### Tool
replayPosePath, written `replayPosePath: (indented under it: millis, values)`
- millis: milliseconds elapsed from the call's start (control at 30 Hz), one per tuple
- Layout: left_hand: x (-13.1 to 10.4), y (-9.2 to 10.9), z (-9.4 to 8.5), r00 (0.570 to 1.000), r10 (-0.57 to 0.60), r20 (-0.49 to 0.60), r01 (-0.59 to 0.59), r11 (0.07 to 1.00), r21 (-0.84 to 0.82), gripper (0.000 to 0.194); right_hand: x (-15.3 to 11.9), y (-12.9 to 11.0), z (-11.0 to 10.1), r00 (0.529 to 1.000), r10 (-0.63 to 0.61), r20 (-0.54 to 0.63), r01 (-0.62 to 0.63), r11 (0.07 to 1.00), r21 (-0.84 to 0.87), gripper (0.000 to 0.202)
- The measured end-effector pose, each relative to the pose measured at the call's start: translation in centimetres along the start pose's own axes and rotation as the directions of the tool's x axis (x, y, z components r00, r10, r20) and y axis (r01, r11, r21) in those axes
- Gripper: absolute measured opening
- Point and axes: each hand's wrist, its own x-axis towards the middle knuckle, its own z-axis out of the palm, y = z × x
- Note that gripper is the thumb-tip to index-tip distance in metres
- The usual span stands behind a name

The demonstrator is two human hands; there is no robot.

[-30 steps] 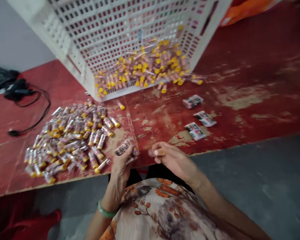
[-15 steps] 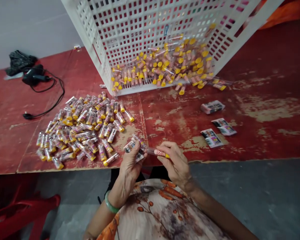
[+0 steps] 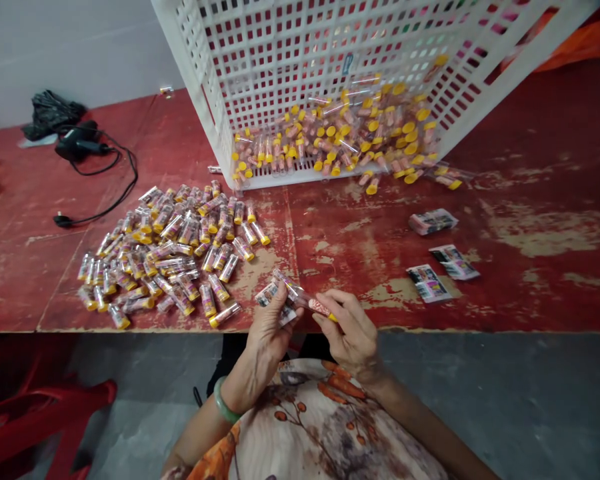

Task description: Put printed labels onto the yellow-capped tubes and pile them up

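Just over the table's front edge, my left hand (image 3: 269,327) pinches a small wad of printed plastic sleeves (image 3: 267,293) between thumb and fingers. My right hand (image 3: 354,333) grips a clear tube (image 3: 319,307) by its yellow-capped end, with pink-and-white contents showing near the cap. The tube's clear end meets a shiny printed sleeve (image 3: 291,287) at my left fingertips; I cannot tell how far it is inside. To the left lies a pile of sleeved tubes (image 3: 173,250) with yellow caps.
A white plastic basket (image 3: 207,127) lies tipped with its opening toward me, full of unsleeved yellow-capped tubes (image 3: 340,140), some spilling onto the red table (image 3: 360,240). Printed sleeve stacks (image 3: 433,221) sit at right. A black corded plug (image 3: 77,143) lies back left; a red stool (image 3: 75,413) stands below.
The tube tilts more steeply, its capped end lower, and the sleeve at its clear end shows more plainly. Both hands keep their holds. The whole view has shifted slightly.
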Motion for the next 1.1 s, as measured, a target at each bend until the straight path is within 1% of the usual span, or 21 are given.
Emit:
replayPosePath:
  millis: [67,167,267,300,367,433,467,500,533,600,633,667,767,900,1033,1100]
  values:
    - [0.1,-0.2,-0.1,0.998,0.059,0.001,-0.059,0.998,0.022,0.032,0.0,-0.1,0.0,0.999,-0.050,-0.001,0.050,0.997,-0.057,0.043]
    - [0.2,-0.3,-0.1,0.990,0.140,-0.007,-0.139,0.987,0.076,0.034,0.1,-0.4,0.1,0.997,-0.072,-0.030,0.067,0.988,-0.142,0.044]
    - [0.0,-0.4,-0.2,0.978,0.210,0.012,-0.210,0.971,0.116,0.032,0.0,-0.6,0.7,0.992,-0.113,-0.062,0.100,0.977,-0.191,0.045]
    - [-0.1,-0.4,-0.2,0.971,0.236,0.024,-0.237,0.963,0.127,0.031,-0.1,-0.6,1.0,0.990,-0.132,-0.056,0.118,0.972,-0.206,0.046]
    - [-0.2,-0.4,-0.4,0.969,0.242,0.051,-0.247,0.957,0.152,0.028,0.0,-0.5,1.7,0.982,-0.185,-0.035,0.171,0.956,-0.240,0.047]
    - [-0.3,-0.2,-0.6,0.975,0.210,0.072,-0.219,0.962,0.162,0.026,0.5,-0.2,2.1,0.972,-0.236,-0.004,0.228,0.944,-0.240,0.044]
    - [-0.3,0.0,-0.7,0.977,0.198,0.078,-0.208,0.965,0.158,0.026,0.8,0.0,2.2,0.968,-0.250,0.028,0.251,0.948,-0.194,0.042]
    - [-0.3,0.3,-0.8,0.977,0.199,0.081,-0.210,0.966,0.150,0.025,1.3,0.2,2.2,0.966,-0.248,0.076,0.255,0.960,-0.114,0.040]
    - [-0.3,0.6,-1.0,0.974,0.214,0.079,-0.223,0.965,0.139,0.026,1.7,0.4,2.0,0.965,-0.224,0.135,0.227,0.974,-0.011,0.040]
    - [-0.2,1.2,-1.3,0.972,0.222,0.079,-0.231,0.964,0.131,0.027,2.6,0.6,1.5,0.953,-0.152,0.264,0.107,0.979,0.176,0.039]
    - [-0.2,1.5,-1.4,0.975,0.207,0.085,-0.217,0.967,0.134,0.028,2.9,0.5,1.2,0.944,-0.127,0.304,0.056,0.971,0.233,0.038]
    - [-0.2,1.7,-1.6,0.978,0.187,0.093,-0.199,0.970,0.138,0.028,3.2,0.4,1.1,0.941,-0.111,0.319,0.025,0.965,0.262,0.036]
    - [-0.3,2.1,-2.0,0.981,0.146,0.128,-0.166,0.973,0.161,0.026,3.3,-0.2,1.1,0.961,-0.079,0.263,0.002,0.959,0.283,0.031]
    - [-0.8,1.8,-2.4,0.980,0.142,0.140,-0.169,0.964,0.204,0.027,3.1,-0.8,2.0,0.985,0.040,0.167,-0.086,0.956,0.281,0.027]
    - [-1.3,1.4,-2.4,0.988,0.108,0.114,-0.133,0.961,0.241,0.030,3.1,-0.7,2.7,0.992,0.033,0.121,-0.069,0.950,0.304,0.021]
    - [-1.4,1.3,-2.3,0.986,0.125,0.109,-0.147,0.962,0.230,0.030,3.1,-0.5,2.9,0.995,0.016,0.099,-0.046,0.950,0.308,0.020]
